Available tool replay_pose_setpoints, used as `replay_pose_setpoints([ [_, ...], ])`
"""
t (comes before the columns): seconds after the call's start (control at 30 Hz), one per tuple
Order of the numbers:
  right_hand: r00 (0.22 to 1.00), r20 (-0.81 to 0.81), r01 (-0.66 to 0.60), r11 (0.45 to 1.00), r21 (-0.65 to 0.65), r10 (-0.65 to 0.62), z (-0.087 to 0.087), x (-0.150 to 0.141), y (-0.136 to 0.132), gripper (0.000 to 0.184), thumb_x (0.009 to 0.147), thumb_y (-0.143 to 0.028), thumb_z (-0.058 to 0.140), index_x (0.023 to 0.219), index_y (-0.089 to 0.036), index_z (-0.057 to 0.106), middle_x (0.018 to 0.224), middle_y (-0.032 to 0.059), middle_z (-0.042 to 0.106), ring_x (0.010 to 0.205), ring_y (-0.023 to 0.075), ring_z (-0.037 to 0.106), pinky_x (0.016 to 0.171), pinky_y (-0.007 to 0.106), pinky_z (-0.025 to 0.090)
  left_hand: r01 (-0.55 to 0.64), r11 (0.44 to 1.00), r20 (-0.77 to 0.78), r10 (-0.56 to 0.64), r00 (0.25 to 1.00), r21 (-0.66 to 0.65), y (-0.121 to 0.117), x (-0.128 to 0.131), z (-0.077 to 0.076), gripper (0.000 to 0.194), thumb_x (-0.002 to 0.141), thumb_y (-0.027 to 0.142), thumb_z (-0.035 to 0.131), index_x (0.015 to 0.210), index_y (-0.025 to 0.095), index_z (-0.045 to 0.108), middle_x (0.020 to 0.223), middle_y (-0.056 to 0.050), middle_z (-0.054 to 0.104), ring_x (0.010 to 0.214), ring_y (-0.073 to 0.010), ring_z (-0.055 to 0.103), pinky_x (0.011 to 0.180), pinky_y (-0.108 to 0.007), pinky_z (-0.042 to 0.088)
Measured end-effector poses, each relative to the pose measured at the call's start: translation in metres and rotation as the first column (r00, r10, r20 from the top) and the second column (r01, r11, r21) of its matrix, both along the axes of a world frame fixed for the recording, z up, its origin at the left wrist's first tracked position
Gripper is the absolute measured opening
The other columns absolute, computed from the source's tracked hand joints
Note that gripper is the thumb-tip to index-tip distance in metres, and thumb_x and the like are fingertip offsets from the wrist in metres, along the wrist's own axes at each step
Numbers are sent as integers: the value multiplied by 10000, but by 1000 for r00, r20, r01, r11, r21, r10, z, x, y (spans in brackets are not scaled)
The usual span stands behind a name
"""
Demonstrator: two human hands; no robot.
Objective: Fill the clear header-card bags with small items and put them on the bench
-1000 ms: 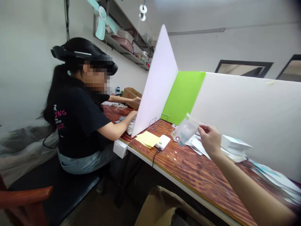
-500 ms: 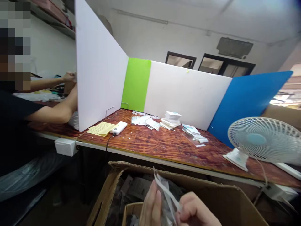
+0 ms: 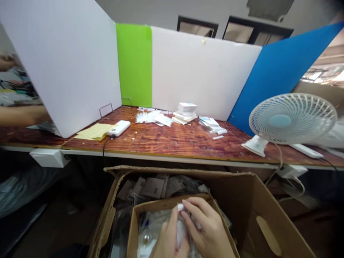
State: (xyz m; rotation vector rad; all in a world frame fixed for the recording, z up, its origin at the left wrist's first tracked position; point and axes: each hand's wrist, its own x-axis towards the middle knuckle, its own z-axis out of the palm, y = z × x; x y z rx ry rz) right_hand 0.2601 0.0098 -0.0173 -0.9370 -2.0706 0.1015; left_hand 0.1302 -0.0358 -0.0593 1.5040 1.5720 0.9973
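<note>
My left hand (image 3: pixel 167 234) and my right hand (image 3: pixel 206 225) are together over the small cardboard box (image 3: pixel 135 224). Between them is a small plastic bag (image 3: pixel 181 231), whitish and mostly covered by my fingers. A white tip (image 3: pixel 180 207) stands out at the top, where my right thumb and forefinger pinch it. My left fingers are closed around the lower part of the bag. Below my hands the small box holds clear bags and small white pieces.
The small box sits inside a large open carton (image 3: pixel 258 200) with bagged cards (image 3: pixel 152 187). Behind it, the wooden table (image 3: pixel 166 143) bears a fan (image 3: pixel 279 122), a white power bank (image 3: pixel 119 128), yellow sheets (image 3: pixel 94 132) and card stacks (image 3: pixel 187 108). A person's arm (image 3: pixel 21 115) shows left of the partition (image 3: pixel 72 64).
My view has tilted down and turned right. My hands have come closer together; the bag and its loose white strip, raised before, are now bunched between my fingers above the small box.
</note>
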Motion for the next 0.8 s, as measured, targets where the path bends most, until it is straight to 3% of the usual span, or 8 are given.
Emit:
replay_pose_setpoints([
  [0.17,974,226,32,999,-2,-30,-12,3,-2,215,838,-128,445,950,-150,627,850,105,656,728,204,624,619,311,532,148,984,-96,-158,983,-103,1,-5,11,555,766,220,427,1317,159,410,962,-152,656,865,-255,616,737,-277,445],
  [0.37,979,197,59,998,-17,-54,-35,-2,-7,210,814,-80,435,877,-117,632,836,115,672,725,207,635,622,299,512,210,970,-135,-226,965,-122,3,-2,7,503,793,183,373,1293,169,425,937,-140,638,849,-264,599,696,-286,421],
  [0.47,995,36,100,973,-210,-94,-39,-2,-3,184,796,-112,461,752,-149,636,729,75,663,655,189,621,606,292,493,223,957,-107,-245,964,-186,5,-4,7,519,792,173,366,1309,186,397,994,-140,623,891,-267,585,752,-315,417],
  [0.53,959,-169,125,877,-465,-227,-38,7,6,156,770,-148,496,685,-164,626,648,40,645,591,171,604,567,279,484,223,951,-20,-233,972,-212,7,-9,9,502,784,172,390,1279,241,428,1085,-114,597,961,-254,563,817,-327,403],
  [0.6,796,-414,48,728,-684,-441,-38,23,17,122,743,-189,531,654,-166,611,599,19,632,559,161,605,540,268,493,201,958,131,-176,976,-207,9,-16,13,467,770,188,443,1231,256,466,1171,-92,556,1010,-241,542,843,-321,402],
  [0.63,652,-531,-22,687,-727,-541,-38,33,22,108,732,-212,546,654,-164,604,592,13,631,565,160,617,545,267,506,180,960,229,-130,965,-214,11,-21,15,452,764,206,469,1215,244,470,1162,-91,559,980,-236,556,812,-315,424],
  [0.73,271,-708,-73,719,-691,-652,-40,55,33,99,690,-260,613,699,-163,594,658,8,651,666,163,655,605,259,532,73,959,523,85,848,-274,15,-33,20,485,751,283,535,1213,195,416,915,-70,628,730,-205,609,619,-290,473],
  [0.8,220,-721,-16,737,-676,-657,-44,60,38,148,665,-277,653,736,-155,606,632,-1,641,618,142,644,563,228,528,-8,949,640,219,736,-316,17,-38,21,516,724,311,590,1190,185,408,779,-29,623,631,-183,603,559,-276,472],
])
